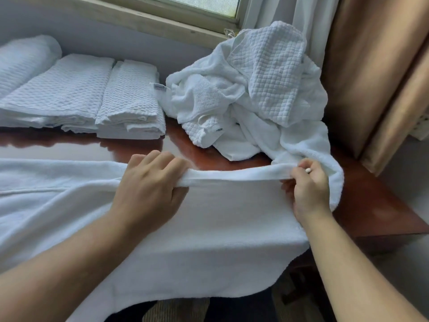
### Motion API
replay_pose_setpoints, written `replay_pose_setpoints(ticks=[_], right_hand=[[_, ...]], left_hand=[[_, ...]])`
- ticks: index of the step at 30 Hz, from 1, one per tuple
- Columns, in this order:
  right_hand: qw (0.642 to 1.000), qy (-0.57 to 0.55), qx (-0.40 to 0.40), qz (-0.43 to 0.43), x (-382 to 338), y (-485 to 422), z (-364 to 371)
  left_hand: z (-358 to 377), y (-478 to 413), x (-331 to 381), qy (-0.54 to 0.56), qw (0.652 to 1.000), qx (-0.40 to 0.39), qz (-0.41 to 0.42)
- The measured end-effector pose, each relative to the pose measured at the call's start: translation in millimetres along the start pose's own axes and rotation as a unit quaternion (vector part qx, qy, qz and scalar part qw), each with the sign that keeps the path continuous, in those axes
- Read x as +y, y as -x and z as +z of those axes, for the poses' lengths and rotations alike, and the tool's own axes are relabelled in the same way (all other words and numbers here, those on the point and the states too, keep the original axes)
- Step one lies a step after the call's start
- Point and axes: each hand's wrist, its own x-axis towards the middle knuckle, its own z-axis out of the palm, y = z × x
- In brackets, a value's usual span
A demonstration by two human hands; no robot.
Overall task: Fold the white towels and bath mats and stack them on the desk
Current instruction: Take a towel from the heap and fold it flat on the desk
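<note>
A large white towel [220, 228] lies spread over the front of the dark red desk [371, 205] and hangs over its near edge. My left hand [151, 189] grips the towel's far hem near the middle, fingers curled over the edge. My right hand [306, 189] pinches the same hem further right, and the hem is stretched between the two hands. Behind them a loose heap of unfolded white towels and waffle bath mats [255, 94] sits at the back right. Folded waffle mats [130, 101] stand in stacks at the back left, beside another folded stack [60, 94].
A rolled or folded white bundle [23, 59] lies at the far left. A window sill [162, 22] and white curtain [308, 19] run behind the desk. A tan padded chair back [376, 73] stands close at the right. The desk's right corner shows bare wood.
</note>
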Motion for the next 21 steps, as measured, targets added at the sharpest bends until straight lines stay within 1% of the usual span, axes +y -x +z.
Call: replay_pose_setpoints(ticks=[1,2,3,4,5,8,10,13,15,16,18,19,21], right_hand=[[0.993,0.113,0.013,-0.017,-1.1,0.3,-1.6],[0.972,0.236,0.001,-0.024,-2.1,0.8,-3.2],[0.946,0.322,-0.018,-0.025,-1.8,1.7,-3.8],[0.933,0.359,-0.021,-0.028,-1.5,4.2,-3.0],[0.931,0.361,0.001,-0.044,-0.1,7.8,-1.5],[0.936,0.303,0.126,-0.127,7.4,23.2,-1.4],[0.937,0.258,0.146,-0.185,7.0,29.3,-4.3],[0.943,0.215,0.144,-0.21,0.0,36.3,-6.6],[0.948,0.206,0.134,-0.202,-2.9,40.8,-10.1],[0.951,0.215,0.12,-0.185,-5.0,43.0,-13.2],[0.953,0.27,0.055,-0.127,-7.8,46.0,-20.5],[0.947,0.305,0.011,-0.099,-8.3,48.8,-24.0],[0.929,0.359,-0.06,-0.073,-9.2,57.3,-30.0]], left_hand=[[-0.8,1.8,1.9,0.002,1.0,-0.02,0.016],[-1.2,3.3,4.2,0.004,0.999,-0.048,0.023],[-1.7,4.0,6.4,0.003,0.997,-0.077,0.024],[-2.2,3.7,7.7,0.001,0.995,-0.099,0.024],[-2.7,2.8,8.1,-0.002,0.993,-0.113,0.026],[-4.8,1.0,8.7,0.01,0.993,-0.11,0.038],[-6.7,0.9,9.7,0.018,0.994,-0.098,0.041],[-10.2,2.1,10.4,0.032,0.995,-0.092,0.035],[-12.3,3.2,9.0,0.044,0.995,-0.086,0.028],[-13.0,3.9,8.7,0.048,0.995,-0.085,0.024],[-13.2,4.9,9.2,0.047,0.995,-0.087,0.02],[-12.6,5.2,9.7,0.041,0.995,-0.088,0.018],[-11.1,5.1,9.6,0.025,0.995,-0.092,0.012]])
